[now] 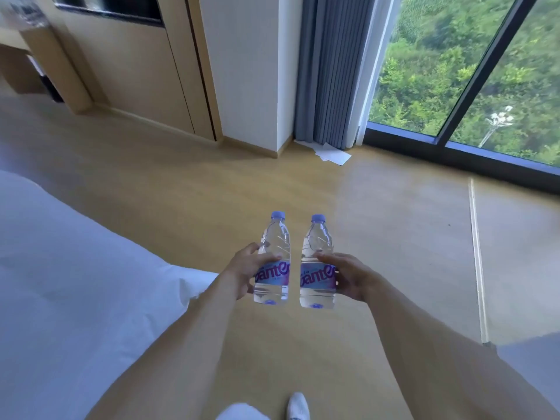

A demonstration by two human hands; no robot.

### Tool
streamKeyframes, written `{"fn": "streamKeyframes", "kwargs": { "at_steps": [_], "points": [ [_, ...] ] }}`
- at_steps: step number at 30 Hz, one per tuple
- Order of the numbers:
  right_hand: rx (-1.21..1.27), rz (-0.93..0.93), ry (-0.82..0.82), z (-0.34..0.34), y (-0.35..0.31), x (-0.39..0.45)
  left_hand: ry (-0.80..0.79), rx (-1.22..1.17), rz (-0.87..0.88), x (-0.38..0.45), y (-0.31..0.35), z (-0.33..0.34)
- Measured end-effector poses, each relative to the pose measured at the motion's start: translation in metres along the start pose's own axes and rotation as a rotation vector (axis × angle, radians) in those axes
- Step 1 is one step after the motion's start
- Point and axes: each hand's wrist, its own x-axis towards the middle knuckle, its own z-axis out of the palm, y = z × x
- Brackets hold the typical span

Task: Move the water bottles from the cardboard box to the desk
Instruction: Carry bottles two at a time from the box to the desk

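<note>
White sock (298, 406) shows at the bottom edge of the frame, on the pale wooden floor (378, 225). Above it, two bare forearms reach forward into the lower centre. The left hand (242, 274) has its grip wrapped round the left water bottle (272, 262) at the label, thumb across the front. The right hand (351, 277) grasps the right water bottle (318, 265) the same way. Both bottles are clear, blue-capped, upright and just beside each other without touching, held in the air over the floor. White bed (69, 268) fills the lower left. Farther off, loose white papers (331, 154) lie on the floor at the foot of a grey curtain (330, 71). A tall window (454, 71) at upper right shows green trees. A wooden table (18, 40) stands blurred in the upper left corner.
</note>
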Motion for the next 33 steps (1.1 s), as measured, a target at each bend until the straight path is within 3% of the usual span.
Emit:
{"fn": "streamKeyframes", "kwargs": {
  "at_steps": [7, 15, 25, 33],
  "points": [
    [-0.061, 0.037, -0.050, 0.005, -0.071, 0.095, 0.063, -0.062, -0.010, 0.080, 0.056, -0.016],
    [-0.153, 0.073, -0.074, 0.046, -0.159, 0.244, 0.102, -0.120, 0.013, 0.203, 0.121, -0.085],
    [-0.231, 0.117, -0.162, 0.153, -0.296, 0.409, 0.200, -0.177, 0.030, 0.318, 0.239, -0.212],
    [-0.321, 0.130, -0.314, 0.243, -0.365, 0.527, 0.321, -0.279, 0.048, 0.380, 0.293, -0.304]
  ]
}}
